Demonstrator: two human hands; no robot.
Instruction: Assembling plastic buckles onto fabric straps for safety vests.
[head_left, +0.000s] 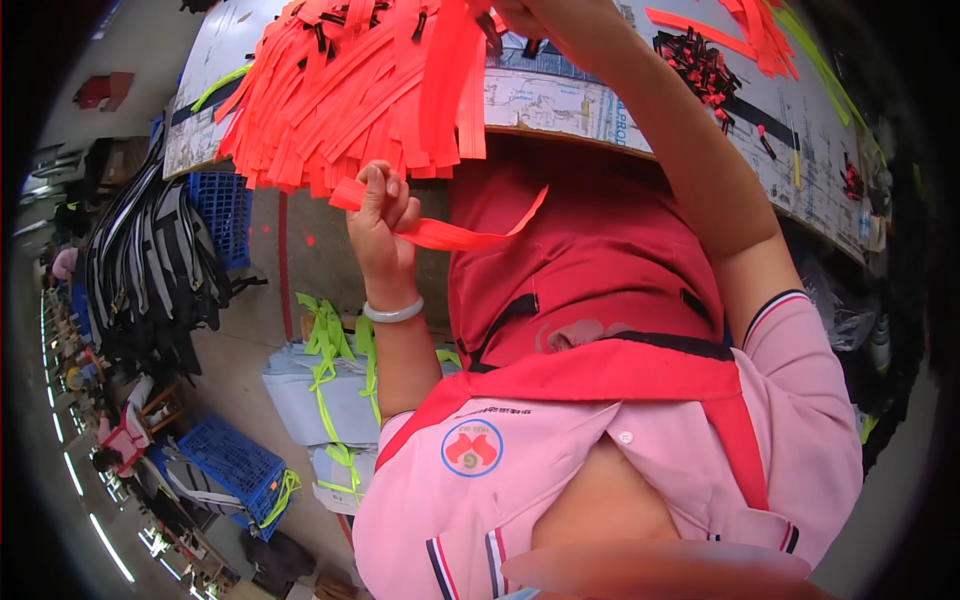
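Observation:
In my left hand (382, 215), closed with thumb against fingers, is a bright red zipper tape (450, 236). Its free end curls out to the right over my apron, and a short end pokes out left of the fingers. Just above lies a thick heap of similar red zipper tapes (350, 110), several with black pulls, overhanging the table's near edge. My right hand (545, 18) reaches to the top of the view, at the heap's right side. Its fingers are bent together next to small black pieces and partly cut off; what they hold is hidden.
Small black-and-red zipper sliders (695, 70) lie piled on the worn table (560, 105) at right, beside a yellow-tipped tool (797, 165). At left, black and grey straps (160, 260) hang near a blue crate (222, 215). Grey bundles (315, 395) tied in lime stand below.

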